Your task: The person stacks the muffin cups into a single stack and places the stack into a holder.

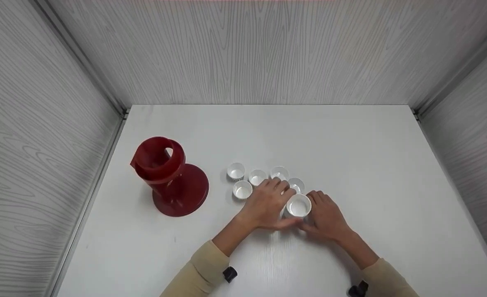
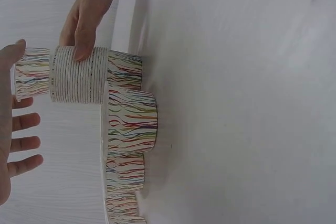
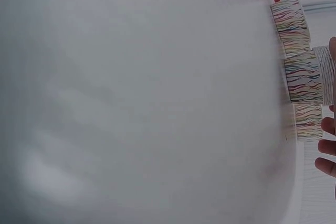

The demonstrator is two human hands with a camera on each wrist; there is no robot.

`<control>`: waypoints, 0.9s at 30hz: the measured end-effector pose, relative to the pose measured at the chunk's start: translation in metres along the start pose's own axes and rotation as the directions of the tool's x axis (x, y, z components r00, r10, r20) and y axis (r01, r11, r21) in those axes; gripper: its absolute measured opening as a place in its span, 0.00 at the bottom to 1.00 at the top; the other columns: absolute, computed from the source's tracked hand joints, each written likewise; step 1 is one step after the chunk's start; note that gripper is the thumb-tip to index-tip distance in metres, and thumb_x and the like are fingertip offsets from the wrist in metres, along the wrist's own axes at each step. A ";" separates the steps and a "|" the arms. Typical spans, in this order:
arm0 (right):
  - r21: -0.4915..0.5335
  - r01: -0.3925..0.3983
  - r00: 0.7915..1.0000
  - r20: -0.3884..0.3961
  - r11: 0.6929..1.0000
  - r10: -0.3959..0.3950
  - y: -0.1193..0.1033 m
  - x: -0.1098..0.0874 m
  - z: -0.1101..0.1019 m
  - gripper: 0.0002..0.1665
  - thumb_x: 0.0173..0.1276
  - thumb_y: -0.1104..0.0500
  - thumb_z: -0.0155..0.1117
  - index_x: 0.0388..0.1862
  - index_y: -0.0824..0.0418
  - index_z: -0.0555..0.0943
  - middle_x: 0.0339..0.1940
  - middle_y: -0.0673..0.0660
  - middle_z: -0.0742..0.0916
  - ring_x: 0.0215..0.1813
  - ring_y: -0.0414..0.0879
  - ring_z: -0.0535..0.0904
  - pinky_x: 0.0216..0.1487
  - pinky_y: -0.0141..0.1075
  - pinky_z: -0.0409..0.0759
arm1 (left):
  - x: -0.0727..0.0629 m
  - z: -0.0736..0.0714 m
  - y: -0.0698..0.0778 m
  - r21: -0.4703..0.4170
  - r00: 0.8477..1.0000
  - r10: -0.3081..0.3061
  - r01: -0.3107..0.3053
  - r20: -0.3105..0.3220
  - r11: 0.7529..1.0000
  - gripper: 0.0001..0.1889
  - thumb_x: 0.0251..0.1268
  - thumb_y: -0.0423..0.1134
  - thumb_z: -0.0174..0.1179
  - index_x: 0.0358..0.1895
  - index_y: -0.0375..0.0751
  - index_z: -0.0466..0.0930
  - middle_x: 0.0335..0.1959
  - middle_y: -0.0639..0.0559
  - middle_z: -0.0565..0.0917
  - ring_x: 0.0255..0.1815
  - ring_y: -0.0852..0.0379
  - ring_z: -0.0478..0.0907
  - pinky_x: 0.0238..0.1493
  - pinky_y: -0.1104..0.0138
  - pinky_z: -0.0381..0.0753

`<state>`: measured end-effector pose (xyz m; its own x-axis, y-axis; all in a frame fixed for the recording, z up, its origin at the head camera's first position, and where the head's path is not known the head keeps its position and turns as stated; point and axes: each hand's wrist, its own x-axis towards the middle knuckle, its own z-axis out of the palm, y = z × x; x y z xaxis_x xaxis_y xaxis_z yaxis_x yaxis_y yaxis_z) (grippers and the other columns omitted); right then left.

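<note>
A tall stack of paper baking cups (image 2: 63, 87) with colourful wavy stripes stands upright between the two hands. The topmost cup (image 1: 299, 204) sits higher than the closely packed rims below it, its mouth facing up. My left hand (image 1: 266, 206) pinches this top cup with thumb and forefinger, the other fingers (image 2: 25, 144) spread apart. Around the packed rims, my right hand (image 1: 328, 216) grips the stack, its thumb (image 2: 84, 43) lying against them. Several single cups (image 1: 242, 190) stand mouth-up beside and behind the left hand, partly hidden by it.
At the left stands a red plastic funnel-like vessel (image 1: 159, 175) with a spout and a hole, over a round red base (image 1: 194, 185). Wood-grain panels (image 1: 243, 53) rise at the back and both sides of the white table (image 1: 351, 136).
</note>
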<state>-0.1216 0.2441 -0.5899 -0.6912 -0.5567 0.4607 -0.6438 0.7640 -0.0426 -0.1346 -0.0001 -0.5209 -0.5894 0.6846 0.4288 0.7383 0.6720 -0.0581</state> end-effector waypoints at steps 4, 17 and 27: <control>0.007 -0.015 1.000 0.018 1.000 0.015 0.000 0.000 0.000 0.43 0.61 0.26 0.65 0.49 0.65 0.78 0.42 0.57 0.83 0.43 0.52 0.78 0.43 0.44 0.81 | 0.000 0.004 0.000 0.005 1.000 -0.002 0.002 0.003 1.000 0.34 0.63 0.79 0.53 0.50 0.53 0.82 0.46 0.55 0.84 0.49 0.55 0.81 0.54 0.61 0.83; 0.013 0.005 1.000 0.008 1.000 -0.005 0.001 -0.002 0.002 0.41 0.60 0.28 0.68 0.48 0.64 0.78 0.41 0.57 0.83 0.43 0.51 0.78 0.42 0.43 0.81 | -0.001 0.017 -0.001 0.012 0.999 -0.015 0.015 0.042 1.000 0.34 0.63 0.78 0.53 0.52 0.53 0.81 0.47 0.55 0.85 0.49 0.54 0.81 0.51 0.61 0.83; 0.014 0.028 1.000 -0.010 1.000 -0.028 0.003 -0.002 0.002 0.41 0.67 0.25 0.60 0.48 0.63 0.78 0.40 0.56 0.82 0.41 0.51 0.77 0.40 0.42 0.80 | -0.002 0.022 0.001 0.008 0.997 -0.019 0.018 0.073 1.000 0.35 0.64 0.79 0.52 0.55 0.54 0.82 0.49 0.54 0.85 0.51 0.54 0.82 0.53 0.61 0.84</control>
<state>-0.1230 0.2470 -0.5928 -0.6695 -0.5745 0.4708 -0.6673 0.7436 -0.0416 -0.1403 0.0054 -0.5413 -0.6253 0.6908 0.3629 0.7249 0.6864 -0.0575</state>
